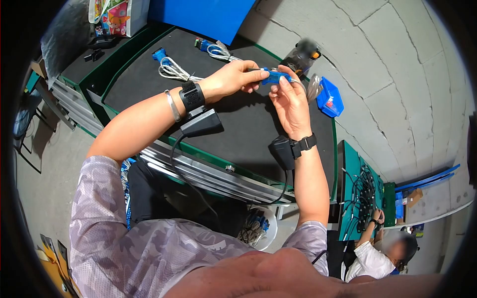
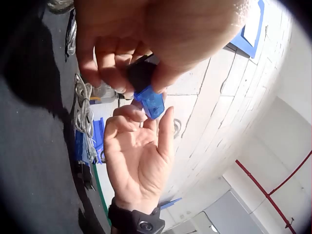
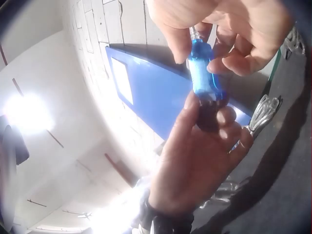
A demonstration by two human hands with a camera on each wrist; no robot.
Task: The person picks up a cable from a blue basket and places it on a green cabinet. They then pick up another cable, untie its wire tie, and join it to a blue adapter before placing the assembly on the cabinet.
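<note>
A translucent blue cable connector (image 1: 276,77) is held up between both hands above the dark worktop. My left hand (image 1: 233,77) pinches a small black piece (image 2: 141,70) at the connector's wide end. What that piece is I cannot tell. On the other side, my right hand (image 1: 293,102) grips the blue body between thumb and fingers, near where the clear cable leaves it. In the right wrist view, the connector (image 3: 201,73) lines up with the black piece (image 3: 207,118), and the two meet end to end.
Two coiled grey cables (image 1: 174,69) (image 1: 218,51) with blue connectors lie on the dark worktop (image 1: 149,107). A blue bin (image 1: 330,97) stands at the right edge, beside a dark bottle-like object (image 1: 300,54). Below is a white bucket (image 1: 271,228) of cables. Another person (image 1: 372,260) handles black cables nearby.
</note>
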